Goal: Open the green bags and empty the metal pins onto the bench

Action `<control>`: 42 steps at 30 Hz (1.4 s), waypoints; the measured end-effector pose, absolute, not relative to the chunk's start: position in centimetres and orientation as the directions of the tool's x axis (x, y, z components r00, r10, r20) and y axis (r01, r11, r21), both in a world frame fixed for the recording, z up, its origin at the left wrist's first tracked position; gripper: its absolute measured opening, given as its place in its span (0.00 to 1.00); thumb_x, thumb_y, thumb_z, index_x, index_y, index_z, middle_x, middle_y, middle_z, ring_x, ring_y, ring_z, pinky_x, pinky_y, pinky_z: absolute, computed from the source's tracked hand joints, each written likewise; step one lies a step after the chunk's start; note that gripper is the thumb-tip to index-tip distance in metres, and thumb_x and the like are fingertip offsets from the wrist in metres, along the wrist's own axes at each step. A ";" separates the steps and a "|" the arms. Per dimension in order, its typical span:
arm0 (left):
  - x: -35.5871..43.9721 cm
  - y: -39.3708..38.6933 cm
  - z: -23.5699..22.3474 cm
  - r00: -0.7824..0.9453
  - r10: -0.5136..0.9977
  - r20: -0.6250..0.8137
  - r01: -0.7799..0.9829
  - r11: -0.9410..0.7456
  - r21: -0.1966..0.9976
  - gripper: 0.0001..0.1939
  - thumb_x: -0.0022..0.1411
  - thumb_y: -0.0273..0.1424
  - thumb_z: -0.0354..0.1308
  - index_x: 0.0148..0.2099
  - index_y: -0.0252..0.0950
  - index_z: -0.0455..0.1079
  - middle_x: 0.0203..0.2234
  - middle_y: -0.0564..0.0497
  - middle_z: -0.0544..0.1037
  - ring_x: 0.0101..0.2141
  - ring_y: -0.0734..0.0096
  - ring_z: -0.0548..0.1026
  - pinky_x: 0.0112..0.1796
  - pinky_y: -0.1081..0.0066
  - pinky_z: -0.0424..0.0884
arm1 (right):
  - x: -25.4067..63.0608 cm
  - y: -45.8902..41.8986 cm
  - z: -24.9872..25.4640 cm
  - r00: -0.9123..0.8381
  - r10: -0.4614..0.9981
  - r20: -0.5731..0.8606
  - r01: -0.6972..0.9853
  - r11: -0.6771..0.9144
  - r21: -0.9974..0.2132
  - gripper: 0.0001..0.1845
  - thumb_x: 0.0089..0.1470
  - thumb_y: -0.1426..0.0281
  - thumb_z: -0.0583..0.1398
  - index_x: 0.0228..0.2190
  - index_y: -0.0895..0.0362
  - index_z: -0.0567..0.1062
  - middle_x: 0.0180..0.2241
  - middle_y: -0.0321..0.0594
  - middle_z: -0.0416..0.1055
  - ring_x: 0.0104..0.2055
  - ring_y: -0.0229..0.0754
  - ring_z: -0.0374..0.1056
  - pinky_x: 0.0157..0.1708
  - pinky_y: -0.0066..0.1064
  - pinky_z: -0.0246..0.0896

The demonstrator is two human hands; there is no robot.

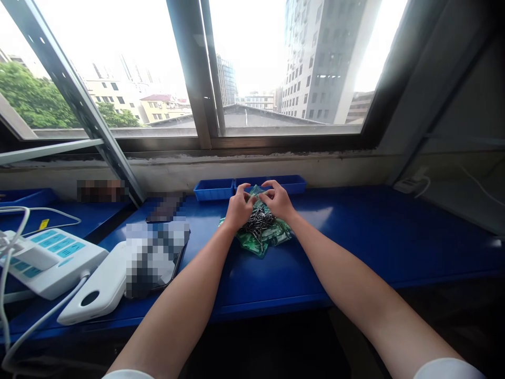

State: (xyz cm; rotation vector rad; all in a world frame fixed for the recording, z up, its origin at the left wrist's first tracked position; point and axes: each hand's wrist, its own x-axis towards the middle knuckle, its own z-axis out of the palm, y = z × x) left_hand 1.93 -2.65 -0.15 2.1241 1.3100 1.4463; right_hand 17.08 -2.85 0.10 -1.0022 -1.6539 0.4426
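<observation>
My left hand [239, 206] and my right hand [278, 201] meet over the middle of the blue table, a small gap between their fingertips. Both are closed in a pinch, thumbs toward each other, at a translucent green plastic bag [256, 190]. What exactly lies between the fingertips is small and partly hidden. Just below the hands, a heap of dark metal screws [258, 223] rests on more green plastic bags [252, 247]. Behind the hands stand blue plastic bins [214, 190] against the wall, partly covered by my fingers.
A white power bank [94, 289] and a white power strip [59, 258] with cables lie on the left, beside a blurred-out object [158, 258]. A metal post [114, 163] rises at the table's back left. Windows [252, 126] line the back; a white socket [408, 184] sits far right.
</observation>
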 end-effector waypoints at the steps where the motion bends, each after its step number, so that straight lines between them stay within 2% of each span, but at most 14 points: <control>1: 2.0 -2.8 -0.1 0.087 0.799 0.595 0.508 -0.549 0.664 0.20 0.55 0.32 0.55 0.52 0.37 0.61 0.22 0.56 0.72 0.23 0.74 0.69 0.28 0.74 0.64 | 17.0 -2.9 0.1 -0.047 0.795 0.605 0.390 0.572 -0.721 0.15 0.49 0.65 0.58 0.40 0.55 0.68 0.21 0.31 0.69 0.20 0.34 0.61 0.25 0.27 0.56; 4: 2.0 -2.9 0.1 0.039 0.818 0.573 0.479 -0.519 0.708 0.15 0.56 0.34 0.53 0.47 0.38 0.62 0.20 0.58 0.70 0.20 0.76 0.66 0.25 0.76 0.61 | 17.0 -2.8 -0.1 -0.031 0.788 0.614 0.456 0.558 -0.693 0.13 0.50 0.64 0.57 0.39 0.55 0.67 0.22 0.32 0.70 0.22 0.35 0.63 0.27 0.27 0.57; 8: 0.9 -1.8 0.7 -0.148 0.782 0.606 0.585 -0.425 0.691 0.09 0.56 0.35 0.52 0.37 0.37 0.68 0.22 0.54 0.71 0.23 0.74 0.67 0.29 0.74 0.63 | 17.5 -2.2 -0.8 -0.078 0.815 0.574 0.618 0.492 -0.614 0.17 0.50 0.66 0.57 0.43 0.55 0.67 0.28 0.36 0.73 0.30 0.39 0.66 0.31 0.29 0.58; 11: -0.6 0.3 1.6 -0.256 0.767 0.588 0.685 -0.285 0.670 0.10 0.55 0.34 0.53 0.37 0.36 0.70 0.25 0.51 0.74 0.28 0.68 0.71 0.35 0.71 0.65 | 18.0 -1.8 -1.3 -0.163 0.853 0.496 0.735 0.441 -0.516 0.18 0.50 0.66 0.58 0.44 0.56 0.68 0.33 0.41 0.73 0.38 0.43 0.66 0.35 0.31 0.59; 14: -2.2 2.9 2.8 -0.253 0.771 0.584 0.782 -0.193 0.592 0.10 0.53 0.31 0.53 0.38 0.36 0.71 0.30 0.47 0.76 0.36 0.61 0.73 0.42 0.66 0.65 | 18.1 -1.5 -1.5 -0.223 0.866 0.446 0.796 0.427 -0.429 0.17 0.50 0.65 0.57 0.43 0.58 0.71 0.38 0.45 0.73 0.45 0.48 0.63 0.40 0.34 0.58; 17: -3.6 5.1 3.8 -0.326 0.770 0.548 0.815 -0.065 0.576 0.12 0.55 0.30 0.51 0.41 0.37 0.70 0.34 0.44 0.76 0.41 0.56 0.72 0.43 0.62 0.64 | 18.0 -1.4 -1.6 -0.248 0.890 0.383 0.826 0.401 -0.397 0.18 0.51 0.63 0.57 0.42 0.58 0.72 0.42 0.48 0.71 0.48 0.51 0.61 0.43 0.36 0.58; 21: -4.8 7.1 4.2 -0.385 0.820 0.424 0.825 0.099 0.557 0.17 0.55 0.30 0.50 0.48 0.36 0.66 0.38 0.40 0.75 0.44 0.52 0.71 0.45 0.54 0.62 | 17.9 -1.3 -1.8 -0.244 0.917 0.317 0.838 0.364 -0.406 0.20 0.51 0.61 0.56 0.43 0.58 0.72 0.44 0.49 0.70 0.50 0.53 0.59 0.45 0.37 0.57; 25: -5.2 8.3 3.2 -0.317 0.919 0.235 0.885 0.197 0.422 0.15 0.57 0.36 0.49 0.42 0.34 0.68 0.43 0.33 0.73 0.50 0.42 0.66 0.47 0.45 0.55 | 17.9 -1.1 -2.0 -0.239 0.925 0.296 0.839 0.350 -0.417 0.21 0.51 0.60 0.56 0.44 0.57 0.72 0.44 0.49 0.70 0.51 0.53 0.59 0.45 0.37 0.57; 27: -5.2 8.3 2.6 -0.293 0.937 0.191 0.903 0.205 0.378 0.17 0.57 0.40 0.48 0.41 0.33 0.69 0.45 0.30 0.71 0.53 0.38 0.62 0.47 0.44 0.54 | 17.9 -1.2 -1.9 -0.236 0.931 0.278 0.840 0.339 -0.422 0.22 0.52 0.58 0.56 0.44 0.57 0.72 0.44 0.48 0.70 0.52 0.54 0.58 0.45 0.38 0.57; 30: -4.9 7.5 1.9 -0.292 0.926 0.239 0.905 0.187 0.383 0.21 0.58 0.42 0.46 0.43 0.32 0.69 0.50 0.30 0.67 0.55 0.39 0.58 0.49 0.44 0.53 | 17.8 -1.3 -1.7 -0.240 0.938 0.251 0.843 0.329 -0.425 0.24 0.52 0.55 0.54 0.45 0.56 0.72 0.45 0.48 0.70 0.52 0.56 0.57 0.46 0.41 0.56; 33: -4.2 5.9 1.9 -0.327 0.885 0.332 0.873 0.148 0.465 0.20 0.59 0.41 0.45 0.45 0.34 0.68 0.52 0.33 0.65 0.55 0.43 0.57 0.50 0.45 0.53 | 17.8 -1.3 -1.6 -0.237 0.939 0.250 0.836 0.328 -0.440 0.28 0.52 0.51 0.53 0.46 0.56 0.72 0.48 0.48 0.69 0.54 0.57 0.56 0.48 0.42 0.55; 37: -2.7 3.2 2.2 -0.323 0.883 0.340 0.823 0.085 0.562 0.16 0.56 0.38 0.49 0.44 0.37 0.69 0.50 0.36 0.67 0.54 0.43 0.60 0.48 0.46 0.57 | 17.9 -1.1 -1.7 -0.245 0.936 0.253 0.820 0.339 -0.461 0.30 0.50 0.49 0.54 0.48 0.56 0.71 0.53 0.47 0.65 0.57 0.57 0.55 0.50 0.40 0.54; 39: -2.1 1.9 1.9 -0.223 0.903 0.368 0.840 -0.013 0.542 0.15 0.54 0.37 0.52 0.42 0.37 0.70 0.48 0.38 0.70 0.51 0.44 0.64 0.48 0.48 0.60 | 17.9 -1.0 -1.9 -0.248 0.939 0.241 0.822 0.335 -0.461 0.31 0.50 0.49 0.54 0.49 0.55 0.70 0.54 0.46 0.64 0.57 0.58 0.54 0.51 0.41 0.53; 42: -1.4 0.7 0.3 0.087 0.929 0.360 0.823 -0.271 0.499 0.15 0.55 0.38 0.52 0.42 0.38 0.72 0.41 0.43 0.76 0.45 0.54 0.71 0.46 0.60 0.65 | 17.8 -0.9 -2.0 -0.240 0.948 0.209 0.839 0.311 -0.447 0.31 0.51 0.48 0.53 0.50 0.53 0.70 0.52 0.47 0.67 0.57 0.59 0.54 0.51 0.45 0.52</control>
